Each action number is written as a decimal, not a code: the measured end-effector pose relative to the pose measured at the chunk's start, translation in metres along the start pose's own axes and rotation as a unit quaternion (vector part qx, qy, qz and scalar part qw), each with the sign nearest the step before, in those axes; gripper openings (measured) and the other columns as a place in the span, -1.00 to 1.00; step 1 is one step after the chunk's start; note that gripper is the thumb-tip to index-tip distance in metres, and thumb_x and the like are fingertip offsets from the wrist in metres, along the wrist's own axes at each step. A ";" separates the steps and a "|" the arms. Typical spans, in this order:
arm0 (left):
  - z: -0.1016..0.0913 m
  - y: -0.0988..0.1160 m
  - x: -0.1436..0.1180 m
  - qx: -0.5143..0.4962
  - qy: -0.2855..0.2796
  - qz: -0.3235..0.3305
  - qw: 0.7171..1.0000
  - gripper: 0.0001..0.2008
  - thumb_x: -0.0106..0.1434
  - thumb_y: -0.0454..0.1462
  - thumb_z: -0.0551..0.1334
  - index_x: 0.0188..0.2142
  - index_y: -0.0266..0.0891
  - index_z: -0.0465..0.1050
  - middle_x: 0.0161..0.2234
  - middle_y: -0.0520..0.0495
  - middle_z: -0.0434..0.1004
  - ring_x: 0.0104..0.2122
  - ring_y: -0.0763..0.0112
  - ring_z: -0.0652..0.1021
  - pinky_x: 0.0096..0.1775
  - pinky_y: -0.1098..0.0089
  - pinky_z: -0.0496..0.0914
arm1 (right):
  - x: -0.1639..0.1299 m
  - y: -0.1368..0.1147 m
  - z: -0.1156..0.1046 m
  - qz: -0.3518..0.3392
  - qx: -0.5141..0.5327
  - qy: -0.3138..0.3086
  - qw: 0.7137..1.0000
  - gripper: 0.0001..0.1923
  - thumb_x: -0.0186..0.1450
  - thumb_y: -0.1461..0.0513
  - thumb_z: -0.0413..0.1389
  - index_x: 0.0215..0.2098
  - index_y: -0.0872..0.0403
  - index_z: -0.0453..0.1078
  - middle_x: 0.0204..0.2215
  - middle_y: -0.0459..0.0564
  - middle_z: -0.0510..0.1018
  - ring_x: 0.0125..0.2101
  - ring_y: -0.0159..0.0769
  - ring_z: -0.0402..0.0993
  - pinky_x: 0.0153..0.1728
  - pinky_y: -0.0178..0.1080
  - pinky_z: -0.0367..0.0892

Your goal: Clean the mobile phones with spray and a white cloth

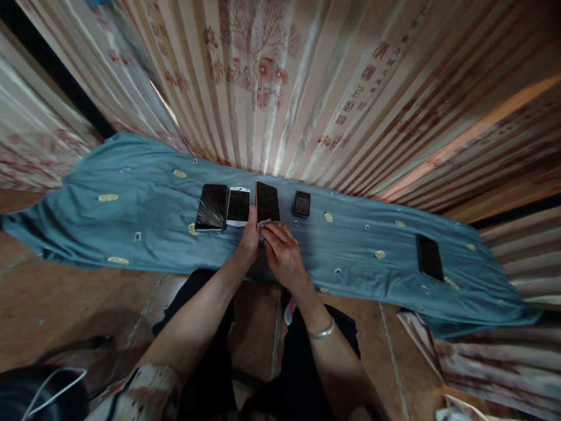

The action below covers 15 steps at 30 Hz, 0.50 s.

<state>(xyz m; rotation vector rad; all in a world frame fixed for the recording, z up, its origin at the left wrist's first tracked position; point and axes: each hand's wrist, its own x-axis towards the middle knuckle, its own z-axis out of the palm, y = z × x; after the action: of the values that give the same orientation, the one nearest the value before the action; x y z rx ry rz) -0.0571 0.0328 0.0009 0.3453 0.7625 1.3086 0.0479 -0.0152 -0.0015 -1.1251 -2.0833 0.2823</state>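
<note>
A dark smartphone [267, 202] with a brownish edge is at my hands, its lower end covered by them. My left hand [249, 237] is closed at its lower left side, thumb pointing up along the edge; the other fingers are hidden. Over the phone's lower end, my right hand [283, 251] has bent fingers pressed on a small pale, patterned cloth [264, 223], mostly covered. Just left of my left thumb lies a white-framed smartphone [239, 206]. Beside that one is a larger black phone [212, 207] with streaky reflections on its screen.
A small, thick black device [302, 204] with a screen lies right of my hands. Farther right is another dark phone [430, 257]. All rest on a blue cloth-covered surface [350, 234] printed with yellow pineapples. Pleated curtains [280, 88] hang right behind it. A black object with a white cable [56, 386] stands lower left.
</note>
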 end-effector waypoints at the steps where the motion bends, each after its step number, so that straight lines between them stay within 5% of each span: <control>1: 0.000 0.000 0.000 0.001 0.001 -0.009 1.000 -0.44 0.42 0.11 0.07 -0.25 -0.30 0.62 -0.34 -0.17 0.70 -0.14 0.18 0.69 -0.07 0.25 0.58 | 0.000 0.000 0.000 0.002 0.000 -0.004 1.000 -0.57 0.45 0.35 -0.06 0.17 0.09 0.50 0.14 0.19 0.57 0.21 -0.08 0.43 0.32 0.07 0.28; 11: 0.005 0.003 -0.006 0.010 0.003 0.026 1.000 -0.49 0.45 0.06 0.05 -0.05 -0.23 0.62 -0.21 -0.12 0.72 -0.10 0.14 0.68 -0.04 0.15 0.60 | -0.001 0.000 -0.005 -0.005 0.011 -0.007 1.000 -0.55 0.38 0.40 -0.07 0.05 0.04 0.57 0.05 0.09 0.62 0.11 -0.15 0.50 0.30 0.05 0.30; 15: 0.003 -0.001 -0.003 0.015 -0.001 0.014 1.000 -0.46 0.48 0.03 0.01 -0.11 -0.30 0.63 -0.23 -0.18 0.72 -0.10 0.17 0.67 -0.03 0.18 0.59 | -0.001 0.002 -0.004 0.002 0.010 -0.008 1.000 -0.54 0.38 0.40 -0.05 0.09 0.03 0.55 0.08 0.10 0.60 0.13 -0.12 0.48 0.31 0.07 0.29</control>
<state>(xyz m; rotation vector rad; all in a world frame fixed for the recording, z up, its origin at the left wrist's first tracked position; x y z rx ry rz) -0.0548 0.0299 0.0032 0.3827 0.7776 1.3240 0.0523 -0.0158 -0.0003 -1.1183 -2.0880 0.3135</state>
